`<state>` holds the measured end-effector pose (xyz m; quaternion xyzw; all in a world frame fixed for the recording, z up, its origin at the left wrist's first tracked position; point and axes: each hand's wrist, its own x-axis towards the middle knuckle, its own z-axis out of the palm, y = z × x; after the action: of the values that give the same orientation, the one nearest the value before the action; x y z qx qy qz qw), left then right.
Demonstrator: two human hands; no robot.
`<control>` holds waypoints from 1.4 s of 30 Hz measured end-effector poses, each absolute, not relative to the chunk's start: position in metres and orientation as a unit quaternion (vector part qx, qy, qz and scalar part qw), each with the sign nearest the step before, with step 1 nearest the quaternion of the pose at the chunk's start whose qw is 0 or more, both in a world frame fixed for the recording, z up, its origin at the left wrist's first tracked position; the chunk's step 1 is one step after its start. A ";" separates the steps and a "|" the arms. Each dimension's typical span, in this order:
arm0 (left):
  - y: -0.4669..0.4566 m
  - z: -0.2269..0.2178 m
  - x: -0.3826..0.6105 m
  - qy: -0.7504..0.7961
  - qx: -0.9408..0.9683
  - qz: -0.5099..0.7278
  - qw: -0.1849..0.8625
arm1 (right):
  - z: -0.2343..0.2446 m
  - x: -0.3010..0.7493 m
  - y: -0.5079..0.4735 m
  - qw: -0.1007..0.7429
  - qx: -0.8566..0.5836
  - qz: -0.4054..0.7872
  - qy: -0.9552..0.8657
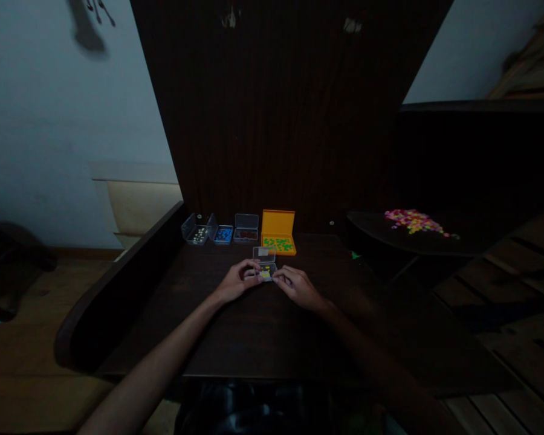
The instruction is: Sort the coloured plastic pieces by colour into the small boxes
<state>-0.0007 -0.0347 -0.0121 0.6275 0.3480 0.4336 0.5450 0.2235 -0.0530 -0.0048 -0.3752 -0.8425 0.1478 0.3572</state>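
Note:
A small clear plastic box (265,255) with its lid raised stands on the dark desk between my hands, a few yellow pieces (265,273) inside it. My left hand (240,281) grips the box's left side, thumb along the front and fingers bent round it. At the front right corner of the box is my right hand (298,286), its fingers curled and the thumb and fingertips pinched together. Whatever those fingertips hold is too small and dark to make out.
Behind stand an orange box (278,225) of green pieces and clear boxes with brown (246,234), blue (223,234) and white pieces (199,234). Mixed colourful pieces (414,222) lie heaped on a side shelf (390,238) at right. A raised side panel (118,284) edges the desk (236,338) at left.

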 end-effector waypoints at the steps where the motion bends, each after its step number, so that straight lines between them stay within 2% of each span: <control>1: -0.037 -0.011 -0.001 0.365 0.649 0.432 0.509 | -0.005 0.223 -0.053 0.355 -0.375 0.148 -0.843; 7: -0.060 0.002 -0.004 0.445 0.790 0.392 0.153 | -0.006 0.219 -0.056 0.359 -0.360 0.154 -0.847; 9: -0.065 0.003 -0.005 0.436 0.811 0.381 0.087 | -0.006 0.217 -0.056 0.361 -0.356 0.152 -0.849; 12: -0.069 0.003 -0.008 0.424 0.830 0.359 0.045 | -0.009 0.214 -0.056 0.361 -0.348 0.147 -0.853; 16: -0.069 0.003 -0.014 0.432 0.839 0.328 0.053 | -0.013 0.213 -0.055 0.362 -0.348 0.151 -0.851; 29: -0.067 -0.005 -0.037 0.424 0.823 0.332 0.183 | -0.020 0.210 -0.053 0.365 -0.431 0.188 -0.803; 36: -0.064 -0.004 -0.029 0.420 0.812 0.340 0.218 | -0.030 0.211 -0.047 0.401 -0.417 0.209 -0.788; 42: -0.056 -0.002 -0.029 0.461 0.772 0.386 0.209 | -0.028 0.210 -0.046 0.388 -0.396 0.266 -0.789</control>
<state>-0.0288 -0.0561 -0.0017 0.7716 0.4608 0.3855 0.2089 0.2098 -0.0459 -0.0278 -0.3960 -0.7889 0.2656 0.3878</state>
